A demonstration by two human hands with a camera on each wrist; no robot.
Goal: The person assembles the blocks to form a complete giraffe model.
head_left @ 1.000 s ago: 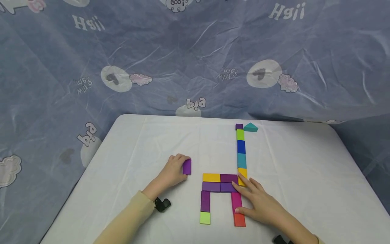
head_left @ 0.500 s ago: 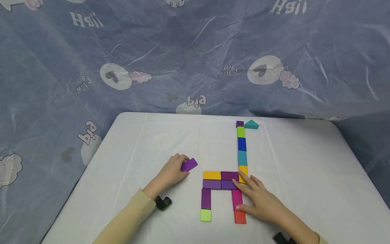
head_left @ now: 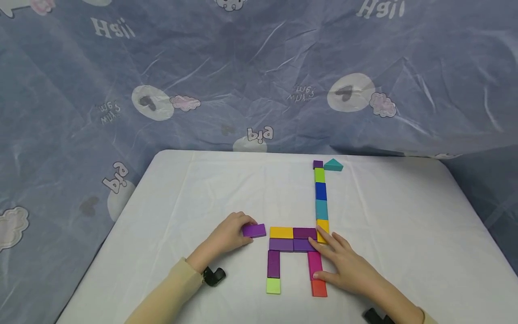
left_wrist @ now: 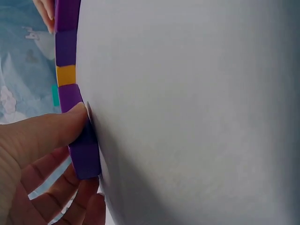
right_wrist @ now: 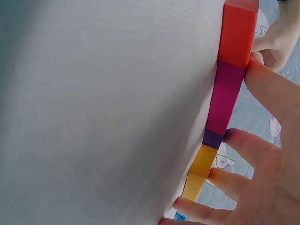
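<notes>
My left hand [head_left: 232, 232] pinches a purple rectangular block [head_left: 254, 231] between thumb and fingers, just left of a flat arrangement of coloured blocks. In the left wrist view the thumb lies along the near side of that block [left_wrist: 86, 157]. My right hand [head_left: 348, 264] rests with spread fingers on the arrangement's right side. Its fingertips touch the yellow block [head_left: 322, 225], a dark purple block [head_left: 301, 245] and the magenta block [head_left: 314, 263]. The right wrist view shows the thumb beside the red block [right_wrist: 236, 35].
A column of blocks runs up from the yellow one, including a teal block [head_left: 321, 209] and a blue block [head_left: 321, 191]. A teal triangular block [head_left: 333, 165] lies by its top. Two legs end in a lime block [head_left: 273, 285] and the red block. White cloth [head_left: 194, 189] covers the table.
The purple block in my left hand has turned from upright to lengthwise across the table, and shifted slightly right and nearer the yellow-ended row. My right hand has stayed in place.
</notes>
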